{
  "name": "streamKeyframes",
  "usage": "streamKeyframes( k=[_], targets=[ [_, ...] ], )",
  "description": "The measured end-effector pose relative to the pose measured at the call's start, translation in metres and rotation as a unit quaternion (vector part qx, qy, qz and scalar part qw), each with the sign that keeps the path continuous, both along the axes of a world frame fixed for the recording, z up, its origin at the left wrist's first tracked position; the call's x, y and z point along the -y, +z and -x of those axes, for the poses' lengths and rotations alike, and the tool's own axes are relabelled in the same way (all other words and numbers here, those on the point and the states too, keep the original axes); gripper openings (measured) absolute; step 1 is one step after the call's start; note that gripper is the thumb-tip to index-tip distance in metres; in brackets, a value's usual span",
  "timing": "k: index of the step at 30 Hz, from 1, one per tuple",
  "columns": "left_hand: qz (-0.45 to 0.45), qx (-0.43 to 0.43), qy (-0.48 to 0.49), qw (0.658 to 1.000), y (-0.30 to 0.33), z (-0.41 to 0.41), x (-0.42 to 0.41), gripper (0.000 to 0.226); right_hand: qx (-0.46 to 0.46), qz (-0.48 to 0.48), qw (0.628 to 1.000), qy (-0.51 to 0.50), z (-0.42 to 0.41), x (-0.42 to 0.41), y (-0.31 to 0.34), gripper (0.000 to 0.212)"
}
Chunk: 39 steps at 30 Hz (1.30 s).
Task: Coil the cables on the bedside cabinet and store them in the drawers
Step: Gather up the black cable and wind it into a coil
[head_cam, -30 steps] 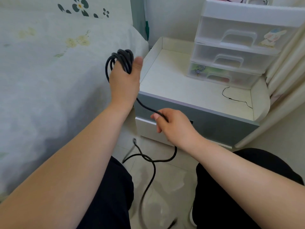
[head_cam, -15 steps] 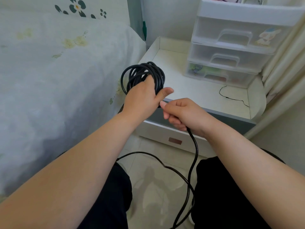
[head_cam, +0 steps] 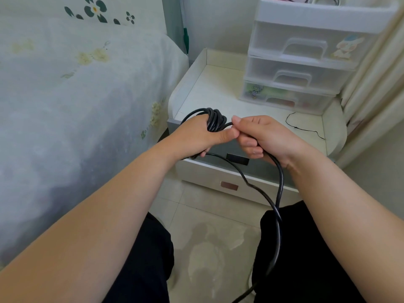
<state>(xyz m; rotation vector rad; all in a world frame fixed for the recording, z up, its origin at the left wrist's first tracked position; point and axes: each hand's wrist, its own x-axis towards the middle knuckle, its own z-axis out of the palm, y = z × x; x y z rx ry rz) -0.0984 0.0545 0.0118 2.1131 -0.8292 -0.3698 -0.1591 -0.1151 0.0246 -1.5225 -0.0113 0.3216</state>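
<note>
My left hand [head_cam: 196, 136] grips a bundle of black cable [head_cam: 215, 122] coiled in several loops around the palm. My right hand [head_cam: 260, 136] touches the left thumb and pinches the same cable's free length, which hangs down in a loop [head_cam: 277, 206] between my knees to the floor. Both hands hover over the front edge of the white bedside cabinet [head_cam: 218, 92]. A thin black wire [head_cam: 303, 129] lies loose on the cabinet top at the right. A clear plastic drawer unit [head_cam: 306, 62] with three shut drawers stands at the cabinet's back right.
A bed with a pale floral cover [head_cam: 76, 95] fills the left. The cabinet's own grey drawer [head_cam: 237, 159] and white lower drawer [head_cam: 229, 185] sit shut below my hands. Cream curtains [head_cam: 376, 84] hang at the right. Tiled floor [head_cam: 207, 237] lies between my legs.
My left hand with the coil came down and rightward from beside the bed to the cabinet's front edge. My right hand rose to meet it, laying another loop on the coil.
</note>
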Motion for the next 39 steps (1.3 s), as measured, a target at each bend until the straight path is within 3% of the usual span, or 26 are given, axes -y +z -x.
streamKeyframes(
  k=[6,10,14,21,24,27,32,34,36,39],
  targets=[
    [-0.05,-0.064,-0.018,0.997,0.0,-0.004,-0.004,0.028,0.009,0.001,1.0,0.008,-0.005,0.002,-0.005,0.036],
    [-0.046,-0.09,-0.02,0.995,0.002,0.001,-0.006,0.021,0.048,0.048,0.998,0.004,-0.007,0.002,-0.007,0.036],
    [-0.007,-0.135,-0.03,0.99,0.003,0.008,-0.009,0.027,0.147,0.246,0.955,-0.079,-0.013,0.008,-0.008,0.032],
    [0.129,-0.26,-0.048,0.956,0.007,0.011,-0.015,0.035,0.202,0.248,0.94,-0.121,-0.02,0.005,-0.012,0.022],
    [0.174,-0.297,-0.051,0.938,0.01,0.011,-0.017,0.045,0.237,0.325,0.908,-0.116,-0.02,0.004,-0.015,0.016],
    [0.222,-0.33,-0.049,0.916,0.017,0.011,-0.023,0.038,0.227,0.415,0.873,-0.114,-0.024,0.007,-0.021,0.018],
    [0.234,-0.354,-0.039,0.905,0.02,0.023,-0.02,0.053,0.147,0.44,0.884,-0.063,-0.032,0.002,-0.041,0.012],
    [0.237,-0.348,-0.01,0.907,0.022,0.026,-0.015,0.058,0.136,0.448,0.882,-0.046,-0.034,-0.004,-0.044,0.019],
    [0.258,-0.348,0.018,0.901,0.024,0.026,-0.013,0.06,0.11,0.42,0.9,-0.04,-0.034,-0.008,-0.044,0.015],
    [0.284,-0.362,0.049,0.886,0.024,0.023,-0.012,0.059,0.123,0.428,0.895,-0.022,-0.034,-0.014,-0.044,0.02]
  ],
)
